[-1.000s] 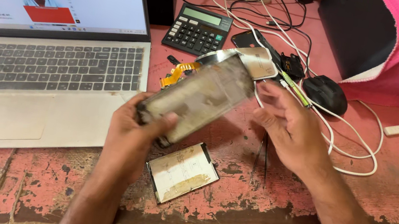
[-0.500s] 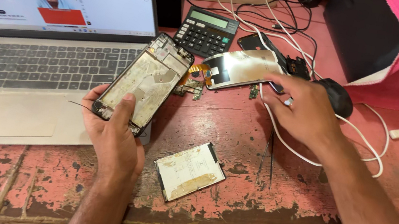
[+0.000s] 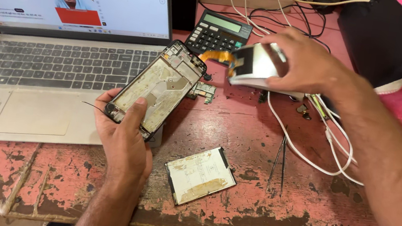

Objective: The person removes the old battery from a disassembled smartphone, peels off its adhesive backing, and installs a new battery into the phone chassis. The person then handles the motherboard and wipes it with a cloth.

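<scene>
Hands raised, left hand (image 3: pixel 127 136) gripping phone frame (image 3: pixel 158 87)

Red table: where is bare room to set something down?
Free: the table front right, past the tweezers, and the strip between phone frame and battery. Crowded: the back, by calculator and white cables.

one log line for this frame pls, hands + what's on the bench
left hand: holds phone frame | right hand: holds phone back panel | table: battery, tweezers, calculator, laptop
</scene>
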`<move>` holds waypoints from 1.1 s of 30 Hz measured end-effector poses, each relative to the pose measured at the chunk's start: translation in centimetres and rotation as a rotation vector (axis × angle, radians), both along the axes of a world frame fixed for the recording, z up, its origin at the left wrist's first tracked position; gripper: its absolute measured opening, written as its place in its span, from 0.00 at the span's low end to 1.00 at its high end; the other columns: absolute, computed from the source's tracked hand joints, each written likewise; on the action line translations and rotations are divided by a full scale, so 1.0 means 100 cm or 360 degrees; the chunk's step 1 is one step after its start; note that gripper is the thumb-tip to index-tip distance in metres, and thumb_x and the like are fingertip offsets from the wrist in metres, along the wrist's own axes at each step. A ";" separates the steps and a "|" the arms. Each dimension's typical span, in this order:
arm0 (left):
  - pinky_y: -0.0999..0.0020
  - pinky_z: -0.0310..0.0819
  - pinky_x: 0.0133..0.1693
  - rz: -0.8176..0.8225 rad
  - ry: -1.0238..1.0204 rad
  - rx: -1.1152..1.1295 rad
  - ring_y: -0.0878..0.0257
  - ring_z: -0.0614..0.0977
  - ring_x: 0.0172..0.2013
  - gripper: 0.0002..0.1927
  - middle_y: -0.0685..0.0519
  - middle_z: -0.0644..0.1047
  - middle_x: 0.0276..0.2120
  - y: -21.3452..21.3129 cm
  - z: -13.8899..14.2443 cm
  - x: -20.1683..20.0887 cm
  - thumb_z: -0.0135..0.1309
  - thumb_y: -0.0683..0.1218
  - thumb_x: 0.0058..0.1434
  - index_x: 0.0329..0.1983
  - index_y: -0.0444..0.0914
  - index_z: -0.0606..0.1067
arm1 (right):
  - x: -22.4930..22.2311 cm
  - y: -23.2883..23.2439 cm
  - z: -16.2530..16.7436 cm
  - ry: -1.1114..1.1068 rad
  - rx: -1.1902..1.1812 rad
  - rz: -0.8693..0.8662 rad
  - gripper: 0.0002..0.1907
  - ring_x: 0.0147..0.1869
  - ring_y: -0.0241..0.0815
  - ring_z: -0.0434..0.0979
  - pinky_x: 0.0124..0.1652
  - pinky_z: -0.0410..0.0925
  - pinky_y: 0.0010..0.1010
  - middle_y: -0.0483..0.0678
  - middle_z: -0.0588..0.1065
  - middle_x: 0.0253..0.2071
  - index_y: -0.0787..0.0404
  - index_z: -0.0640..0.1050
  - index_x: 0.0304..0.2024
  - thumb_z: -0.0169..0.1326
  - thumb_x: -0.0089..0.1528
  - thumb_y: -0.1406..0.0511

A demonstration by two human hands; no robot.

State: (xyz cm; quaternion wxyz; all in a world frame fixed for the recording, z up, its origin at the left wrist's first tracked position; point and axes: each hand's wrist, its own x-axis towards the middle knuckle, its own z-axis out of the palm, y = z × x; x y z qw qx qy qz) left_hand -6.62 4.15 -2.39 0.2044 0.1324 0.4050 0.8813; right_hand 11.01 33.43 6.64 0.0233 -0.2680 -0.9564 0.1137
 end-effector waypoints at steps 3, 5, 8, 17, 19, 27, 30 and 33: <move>0.64 0.81 0.49 -0.0014 -0.0071 -0.0133 0.59 0.81 0.49 0.23 0.42 0.75 0.48 0.000 0.000 0.000 0.53 0.36 0.65 0.59 0.39 0.59 | 0.015 0.006 0.006 0.0238 -0.0107 0.0098 0.46 0.62 0.50 0.73 0.58 0.70 0.38 0.55 0.68 0.60 0.54 0.69 0.67 0.69 0.47 0.58; 0.64 0.82 0.49 -0.0029 -0.0102 -0.0180 0.60 0.81 0.48 0.22 0.42 0.75 0.47 0.002 -0.001 0.000 0.53 0.37 0.65 0.59 0.40 0.59 | 0.015 0.005 0.002 0.0228 -0.0281 0.0038 0.46 0.61 0.51 0.73 0.58 0.70 0.35 0.58 0.68 0.59 0.57 0.68 0.67 0.69 0.47 0.58; 0.65 0.82 0.50 -0.0050 -0.0066 -0.0099 0.60 0.81 0.49 0.22 0.42 0.75 0.48 0.002 -0.001 0.001 0.53 0.36 0.65 0.58 0.40 0.60 | 0.004 -0.004 -0.010 0.0071 -0.0342 0.0009 0.51 0.58 0.49 0.74 0.56 0.70 0.37 0.58 0.70 0.57 0.64 0.62 0.65 0.71 0.44 0.59; 0.65 0.81 0.44 -0.0126 -0.0121 0.0111 0.59 0.81 0.45 0.23 0.44 0.75 0.46 0.000 -0.010 -0.004 0.53 0.31 0.63 0.55 0.42 0.60 | 0.003 -0.024 -0.030 0.0048 0.0266 0.0223 0.50 0.59 0.53 0.70 0.60 0.64 0.45 0.56 0.70 0.52 0.62 0.63 0.61 0.74 0.41 0.60; 0.66 0.81 0.46 -0.0127 -0.0079 0.0153 0.59 0.81 0.46 0.23 0.44 0.74 0.48 0.000 -0.010 -0.004 0.53 0.30 0.65 0.56 0.41 0.60 | 0.008 -0.027 -0.027 -0.0034 0.0162 0.0115 0.53 0.58 0.51 0.71 0.60 0.66 0.43 0.56 0.68 0.52 0.61 0.61 0.64 0.73 0.40 0.61; 0.65 0.82 0.47 -0.0020 -0.0136 0.0212 0.58 0.82 0.47 0.24 0.44 0.75 0.48 0.000 -0.009 -0.004 0.51 0.32 0.62 0.57 0.42 0.60 | 0.069 -0.028 0.019 0.0244 0.0060 -0.0201 0.56 0.60 0.54 0.71 0.57 0.68 0.43 0.61 0.65 0.58 0.64 0.60 0.69 0.71 0.43 0.59; 0.64 0.84 0.46 0.0267 0.0168 0.0225 0.60 0.81 0.46 0.23 0.48 0.72 0.46 -0.001 -0.015 -0.006 0.53 0.32 0.62 0.55 0.42 0.61 | 0.100 -0.015 0.011 -0.0030 -0.0106 -0.0522 0.57 0.60 0.53 0.74 0.57 0.70 0.42 0.60 0.68 0.59 0.64 0.60 0.70 0.72 0.43 0.56; 0.69 0.80 0.49 0.0458 0.0499 0.0331 0.66 0.75 0.45 0.18 0.52 0.68 0.45 -0.003 -0.023 -0.006 0.55 0.31 0.71 0.54 0.41 0.62 | 0.114 -0.019 -0.004 -0.0441 0.0045 -0.0694 0.58 0.63 0.56 0.71 0.60 0.69 0.43 0.61 0.68 0.59 0.64 0.61 0.69 0.75 0.43 0.53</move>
